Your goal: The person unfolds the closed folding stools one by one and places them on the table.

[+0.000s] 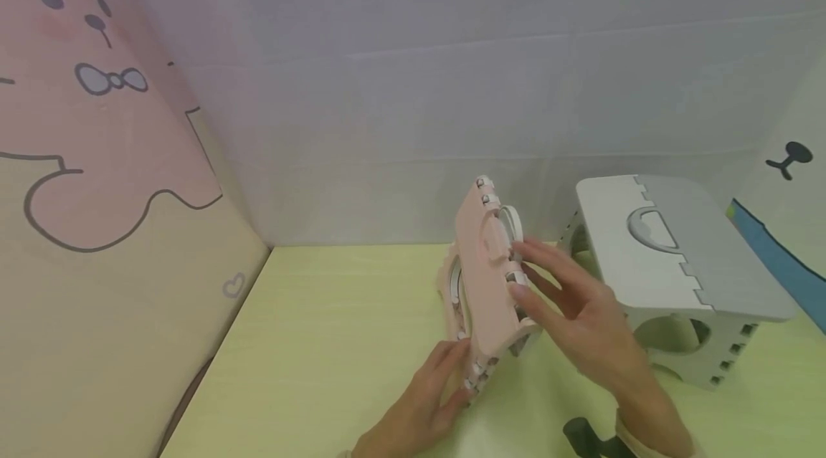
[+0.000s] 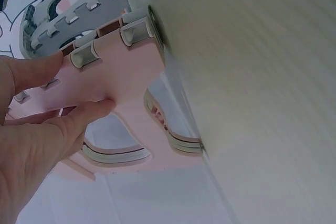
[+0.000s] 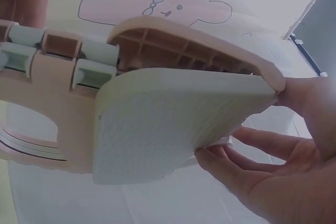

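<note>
A pink and white folding step stool (image 1: 487,293) stands tilted on edge over the table, partly folded. In the right wrist view its white half-top (image 3: 152,129) lies against the ribbed underside of the pink half (image 3: 178,51), with a narrow wedge between them. My left hand (image 1: 422,393) grips the lower hinged edge; the left wrist view shows thumb and fingers around a pink panel (image 2: 123,61). With my right hand (image 1: 594,325) I hold the upper free edges beside the white carry handle (image 1: 511,223). Part of that hand's fingers is hidden behind the stool.
A white and grey folding stool (image 1: 613,250) stands unfolded on the right, close to my right hand. The table (image 1: 310,343) has a light green cover. A pale curtain (image 1: 413,107) hangs behind, and a cartoon-printed sheet (image 1: 116,178) borders the left side.
</note>
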A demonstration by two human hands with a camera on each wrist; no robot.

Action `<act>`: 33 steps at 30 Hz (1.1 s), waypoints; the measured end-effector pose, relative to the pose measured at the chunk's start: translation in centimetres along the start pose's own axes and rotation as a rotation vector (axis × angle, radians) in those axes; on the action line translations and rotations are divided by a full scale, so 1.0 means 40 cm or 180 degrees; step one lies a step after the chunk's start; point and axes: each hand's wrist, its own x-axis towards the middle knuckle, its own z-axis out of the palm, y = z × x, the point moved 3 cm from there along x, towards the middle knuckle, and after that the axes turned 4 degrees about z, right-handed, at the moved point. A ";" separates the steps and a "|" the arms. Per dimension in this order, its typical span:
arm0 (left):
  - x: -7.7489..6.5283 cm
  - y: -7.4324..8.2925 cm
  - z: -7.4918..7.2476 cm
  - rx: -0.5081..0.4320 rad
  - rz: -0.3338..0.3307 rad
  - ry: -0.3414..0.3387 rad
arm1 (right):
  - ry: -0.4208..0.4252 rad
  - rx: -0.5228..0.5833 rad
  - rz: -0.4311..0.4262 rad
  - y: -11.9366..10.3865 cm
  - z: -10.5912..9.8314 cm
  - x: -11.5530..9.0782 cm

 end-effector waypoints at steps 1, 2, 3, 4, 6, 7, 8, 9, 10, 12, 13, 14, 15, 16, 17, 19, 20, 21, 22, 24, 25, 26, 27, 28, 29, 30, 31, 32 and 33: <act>0.002 -0.001 -0.001 -0.0013 -0.0036 -0.0022 | -0.0010 -0.0010 0.0005 0.002 0.001 0.000; 0.003 -0.003 0.000 -0.0047 -0.0100 -0.0055 | -0.0010 -0.0013 0.0005 0.004 0.003 0.001; 0.004 -0.005 0.000 -0.0088 -0.0178 -0.0094 | -0.0003 -0.0026 0.0003 0.006 0.004 0.001; 0.005 -0.008 0.001 -0.0129 -0.0265 -0.0135 | 0.0007 -0.0039 0.0004 0.008 0.006 0.001; 0.007 -0.013 0.002 -0.0212 -0.0425 -0.0212 | 0.0040 -0.0061 0.0004 0.010 0.008 0.002; 0.008 -0.015 0.003 -0.0256 -0.0469 -0.0237 | 0.0056 -0.0086 0.0009 0.010 0.009 0.001; 0.010 -0.017 0.003 -0.0267 -0.0454 -0.0245 | 0.0072 -0.0111 0.0008 0.009 0.010 0.001; 0.012 -0.018 0.004 -0.0265 -0.0407 -0.0242 | 0.0090 -0.0147 0.0003 0.009 0.011 0.001; 0.014 -0.020 0.004 -0.0257 -0.0354 -0.0235 | 0.0112 -0.0170 -0.0002 0.007 0.013 0.001; 0.017 -0.023 0.005 -0.0265 -0.0232 -0.0208 | 0.0133 -0.0192 -0.0007 0.005 0.016 0.000; 0.019 -0.024 0.005 -0.0270 -0.0165 -0.0199 | 0.0139 -0.0196 -0.0010 0.004 0.018 -0.001; 0.020 -0.024 0.004 -0.0264 -0.0114 -0.0190 | 0.0149 -0.0209 -0.0010 0.003 0.020 -0.002; 0.020 -0.025 0.004 -0.0292 -0.0110 -0.0196 | 0.0144 -0.0226 0.0001 0.003 0.021 -0.002; 0.021 -0.026 0.004 -0.0318 -0.0115 -0.0203 | 0.0137 -0.0226 0.0017 0.004 0.023 -0.002; 0.022 -0.026 0.004 -0.0351 -0.0113 -0.0211 | 0.0121 -0.0222 0.0039 0.006 0.025 -0.001; 0.022 -0.026 0.003 -0.0412 -0.0123 -0.0225 | 0.0112 -0.0223 0.0076 0.009 0.028 0.000; 0.022 -0.026 0.004 -0.0438 -0.0135 -0.0228 | 0.0109 -0.0232 0.0099 0.011 0.029 0.000; 0.022 -0.026 0.004 -0.0475 -0.0147 -0.0228 | 0.0100 -0.0226 0.0121 0.013 0.031 0.001; 0.021 -0.027 0.004 -0.0499 -0.0156 -0.0223 | 0.0107 -0.0214 0.0131 0.014 0.033 0.002; 0.021 -0.027 0.006 -0.0525 -0.0178 -0.0200 | 0.0128 -0.0235 0.0148 0.016 0.036 0.003; 0.020 -0.028 0.007 -0.0524 -0.0193 -0.0185 | 0.0144 -0.0258 0.0150 0.016 0.037 0.004; 0.020 -0.028 0.008 -0.0519 -0.0198 -0.0170 | 0.0159 -0.0289 0.0156 0.015 0.039 0.004; 0.020 -0.029 0.009 -0.0513 -0.0218 -0.0156 | 0.0170 -0.0309 0.0158 0.015 0.040 0.004; 0.019 -0.030 0.011 -0.0493 -0.0232 -0.0143 | 0.0181 -0.0333 0.0157 0.014 0.041 0.004; 0.019 -0.030 0.012 -0.0480 -0.0243 -0.0135 | 0.0196 -0.0353 0.0156 0.012 0.042 0.004; 0.020 -0.030 0.014 -0.0469 -0.0259 -0.0133 | 0.0210 -0.0368 0.0157 0.011 0.044 0.004; 0.020 -0.031 0.015 -0.0482 -0.0293 -0.0140 | 0.0222 -0.0385 0.0145 0.010 0.045 0.004; 0.020 -0.031 0.017 -0.0492 -0.0312 -0.0147 | 0.0226 -0.0398 0.0131 0.009 0.046 0.004; 0.020 -0.031 0.018 -0.0530 -0.0357 -0.0163 | 0.0228 -0.0423 0.0122 0.007 0.047 0.004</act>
